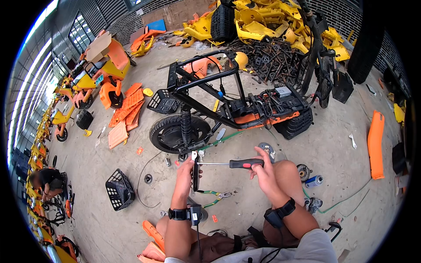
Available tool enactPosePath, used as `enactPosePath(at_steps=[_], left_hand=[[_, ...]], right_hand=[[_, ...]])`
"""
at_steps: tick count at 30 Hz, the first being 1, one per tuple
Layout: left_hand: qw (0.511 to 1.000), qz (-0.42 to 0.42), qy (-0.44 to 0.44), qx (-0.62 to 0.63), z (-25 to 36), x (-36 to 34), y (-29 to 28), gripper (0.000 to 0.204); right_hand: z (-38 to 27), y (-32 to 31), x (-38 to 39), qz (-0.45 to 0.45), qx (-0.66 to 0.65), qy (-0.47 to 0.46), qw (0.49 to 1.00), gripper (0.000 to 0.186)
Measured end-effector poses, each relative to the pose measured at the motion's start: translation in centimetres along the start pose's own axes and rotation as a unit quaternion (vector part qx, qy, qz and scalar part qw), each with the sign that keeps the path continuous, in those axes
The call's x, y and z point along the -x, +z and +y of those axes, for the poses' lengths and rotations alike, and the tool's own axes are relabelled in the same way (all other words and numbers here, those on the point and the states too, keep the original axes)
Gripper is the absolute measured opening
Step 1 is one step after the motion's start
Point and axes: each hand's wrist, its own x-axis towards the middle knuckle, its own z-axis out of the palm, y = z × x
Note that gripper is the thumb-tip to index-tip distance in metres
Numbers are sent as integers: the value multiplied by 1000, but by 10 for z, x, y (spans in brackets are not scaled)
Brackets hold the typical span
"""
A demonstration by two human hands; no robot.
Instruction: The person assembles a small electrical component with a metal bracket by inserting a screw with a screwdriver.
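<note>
My left hand (185,175) is closed around a narrow black part (195,175) with a silvery upper end, held upright. From the right, the screwdriver (246,163) lies level, its thin shaft reaching to the black part's side; I cannot tell whether the tip sits in a screw. My right hand (265,174) grips its black-and-red handle with thumb and lower fingers, while other fingers stretch up. Green-and-yellow-handled pliers (215,199) lie on the floor just below. Beyond both hands stands a stripped black scooter frame (223,109), its rear wheel (177,133) nearest my left hand.
A black basket (119,189) and a small sprocket (148,178) lie left. Rightward are a spray can (314,181) and a long orange panel (376,144). Yellow panels (258,22) and dark metal parts (267,59) are piled behind. Another person (49,180) crouches far left.
</note>
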Motion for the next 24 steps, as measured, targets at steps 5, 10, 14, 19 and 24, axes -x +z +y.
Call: enactPosePath(at_steps=[5, 10, 14, 19, 24], left_hand=[[1000, 7, -4, 14, -1, -2, -2, 49], [1000, 0, 0, 12, -3, -3, -4, 48], [1000, 2, -2, 18, -2, -2, -3, 48], [999, 11, 12, 34, 0, -1, -3, 46], [999, 12, 15, 44, 1, 1, -1, 46]], right_hand=[[-3, -2, 2, -7, 17, 86, 996, 55], [-2, -1, 1, -14, -19, 25, 999, 56], [-2, -3, 1, -8, 6, 132, 991, 58], [-1, -1, 2, -26, 2, 14, 1000, 54], [-2, -2, 2, -21, -10, 118, 993, 51]])
